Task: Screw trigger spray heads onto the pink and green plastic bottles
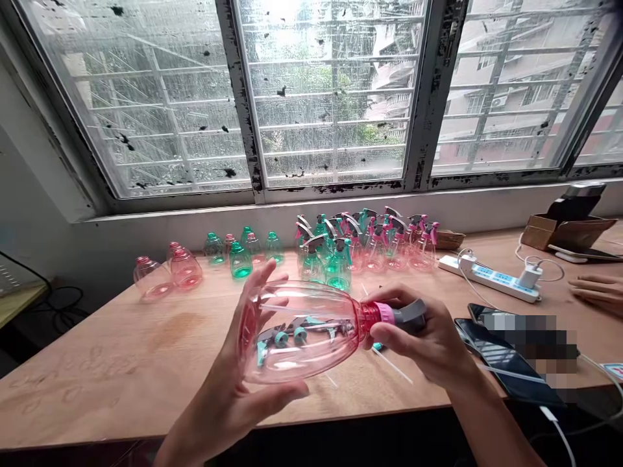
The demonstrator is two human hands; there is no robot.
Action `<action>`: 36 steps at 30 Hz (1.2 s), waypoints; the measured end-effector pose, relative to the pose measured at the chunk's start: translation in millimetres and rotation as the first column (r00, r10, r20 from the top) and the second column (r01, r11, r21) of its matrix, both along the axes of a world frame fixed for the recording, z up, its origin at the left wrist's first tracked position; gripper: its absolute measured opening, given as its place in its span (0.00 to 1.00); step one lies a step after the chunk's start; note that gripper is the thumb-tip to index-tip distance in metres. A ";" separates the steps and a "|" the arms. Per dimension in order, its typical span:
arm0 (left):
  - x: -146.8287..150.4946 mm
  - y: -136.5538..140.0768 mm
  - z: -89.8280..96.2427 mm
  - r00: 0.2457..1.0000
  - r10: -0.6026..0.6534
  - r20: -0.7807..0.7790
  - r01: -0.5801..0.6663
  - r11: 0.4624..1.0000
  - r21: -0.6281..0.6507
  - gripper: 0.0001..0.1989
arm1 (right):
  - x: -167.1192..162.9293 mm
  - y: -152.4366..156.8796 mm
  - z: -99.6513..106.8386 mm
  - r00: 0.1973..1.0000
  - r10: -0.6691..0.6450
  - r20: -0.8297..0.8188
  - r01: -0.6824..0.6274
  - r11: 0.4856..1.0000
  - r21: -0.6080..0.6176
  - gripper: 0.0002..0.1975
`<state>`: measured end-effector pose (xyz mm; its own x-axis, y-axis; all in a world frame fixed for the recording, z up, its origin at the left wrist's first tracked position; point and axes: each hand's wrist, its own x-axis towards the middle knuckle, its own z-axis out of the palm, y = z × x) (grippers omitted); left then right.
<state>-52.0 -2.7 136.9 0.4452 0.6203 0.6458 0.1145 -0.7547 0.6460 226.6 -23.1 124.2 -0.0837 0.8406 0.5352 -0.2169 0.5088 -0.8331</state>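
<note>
left hand (pixel 226 390): fingers spread wide around the base of the pink bottle (pixel 302 305), thumb stretched along its lower edge
right hand (pixel 433 340): fingers drawn in narrow, holding the bottle's neck end by the pink collar (pixel 385 314), gray spray head (pixel 411 316) within the grasp
pink bottle: lying sideways, held above the table (pixel 165 350)
far side: spray-topped bottles (pixel 338 267) standing near the window (pixel 331 97)

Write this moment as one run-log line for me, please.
left hand: cupped around base of pink bottle; right hand: gripping spray head at neck; pink bottle: sideways, above table; behind: spray bottles upright
</note>
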 end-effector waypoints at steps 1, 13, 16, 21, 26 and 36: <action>-0.6 -0.8 0.3 1.000 0.007 0.001 -0.008 1.000 0.018 0.51 | 0.0 0.3 0.3 1.000 0.012 -0.021 -0.013 1.000 -0.010 0.09; -3.7 4.0 -0.7 0.992 0.083 -0.098 -0.074 0.993 0.093 0.55 | -0.2 -1.2 -0.5 0.999 -0.012 0.030 0.012 1.000 0.009 0.10; -4.5 4.7 -0.7 0.995 0.066 -0.074 -0.053 0.985 0.167 0.53 | -1.8 0.4 -0.3 0.999 0.033 -0.034 -0.034 0.999 -0.033 0.09; -5.0 3.6 -4.7 0.998 0.046 -0.049 -0.038 0.988 0.152 0.55 | -3.9 -0.2 0.9 0.999 0.039 -0.027 -0.040 0.998 -0.044 0.08; -5.1 1.9 -2.5 0.998 0.057 -0.029 -0.055 0.997 0.057 0.53 | -4.1 -1.0 1.9 1.000 0.023 -0.019 -0.023 0.999 -0.021 0.08; -2.9 4.9 -5.2 0.995 0.081 -0.058 -0.072 0.987 0.145 0.58 | -2.7 -1.2 2.5 0.998 0.021 -0.057 -0.023 0.999 -0.039 0.08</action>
<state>-54.8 2.2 131.7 0.4427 0.5574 0.7024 0.2126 -0.8262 0.5217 224.0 -24.4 126.7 -0.0730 0.8595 0.5059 -0.2754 0.4702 -0.8385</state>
